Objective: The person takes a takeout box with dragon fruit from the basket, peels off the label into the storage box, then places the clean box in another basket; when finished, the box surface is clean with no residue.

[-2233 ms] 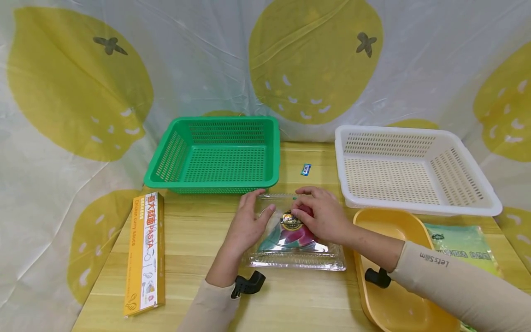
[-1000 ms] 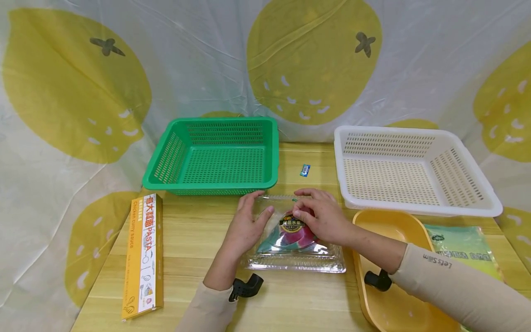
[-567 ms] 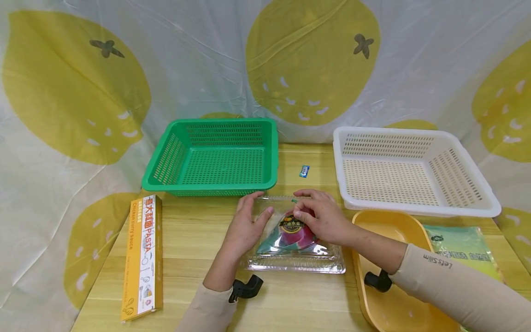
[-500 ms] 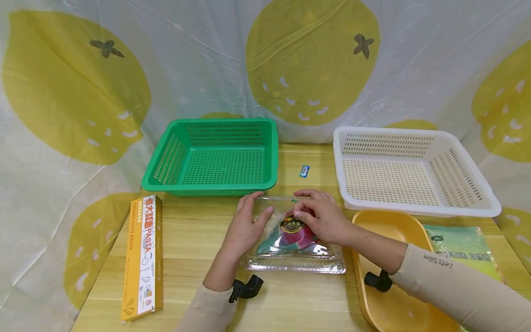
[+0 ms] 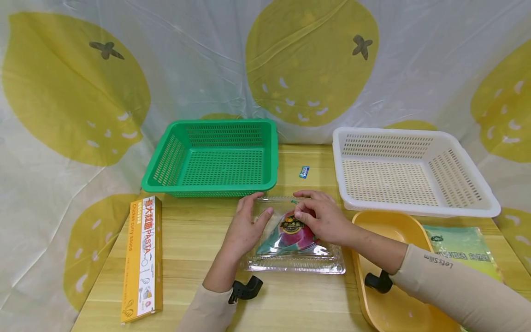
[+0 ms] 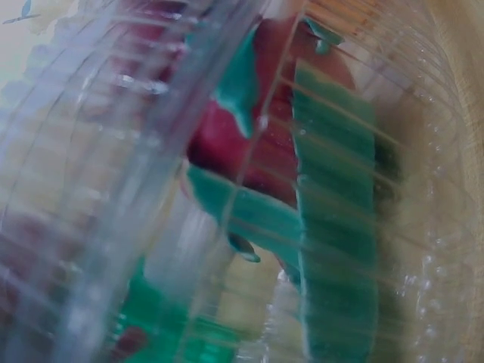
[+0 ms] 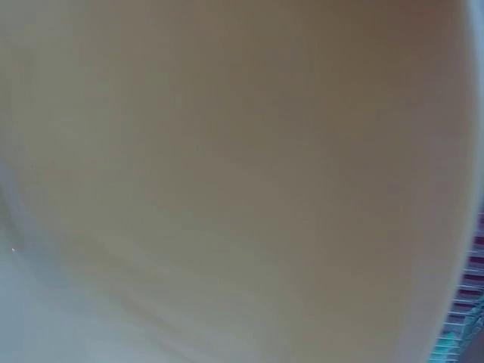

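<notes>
Desk (image 5: 298,302): clear container (image 5: 292,264), near green basket (image 5: 215,188), is touched by spread left hand (image 5: 245,227), bent-fingered right hand (image 5: 322,217) (grip unclear); yellow tray (image 5: 383,226) is part-blocked by sleeve (image 5: 448,276).

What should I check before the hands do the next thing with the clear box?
1. Clear box lying flat on the table: ok.
2. Pink-and-green thing inside the box: ok, it shows through the lid.
3. Left hand at the box's left side: ok.
4. Right hand pinching the black label: cannot tell; thumb and fingertip are at its edge.
5. Plenty of space on the box's right: not ok, the yellow tub sits close beside it.
</notes>
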